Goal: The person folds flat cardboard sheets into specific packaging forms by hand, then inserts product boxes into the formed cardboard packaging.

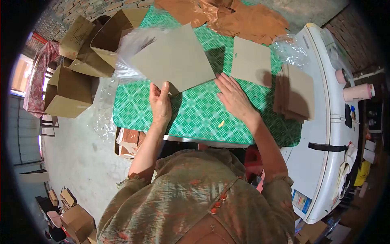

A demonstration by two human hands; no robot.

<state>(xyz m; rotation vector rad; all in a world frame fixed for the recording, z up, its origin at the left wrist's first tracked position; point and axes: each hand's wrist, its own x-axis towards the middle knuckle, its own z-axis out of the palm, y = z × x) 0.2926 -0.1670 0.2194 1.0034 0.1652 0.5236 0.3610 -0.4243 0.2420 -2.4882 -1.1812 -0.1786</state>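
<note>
A square grey-beige cardboard sheet (pixel 176 59) is tilted above the green checked tablecloth (pixel 195 118). My left hand (pixel 161 106) pinches its near edge, thumb on the upper face. At the sheet's right corner, my right hand (pixel 235 97) has its fingers stretched out, close to or touching the edge. Partly under the sheet lies a fanned pile of clear plastic sleeves (pixel 128 51). Another cardboard sheet (pixel 252 61) lies flat to the right, beyond my right hand. A stack of cardboard sheets (pixel 300 93) sits at the table's right edge.
Open cardboard boxes (pixel 73 91) stand to the left. Brown wrapping material (pixel 248 22) covers the far end of the table, with crumpled clear plastic (pixel 290 49) near it. Along the right side is a white appliance (pixel 313 162) carrying a pink roll (pixel 357 92).
</note>
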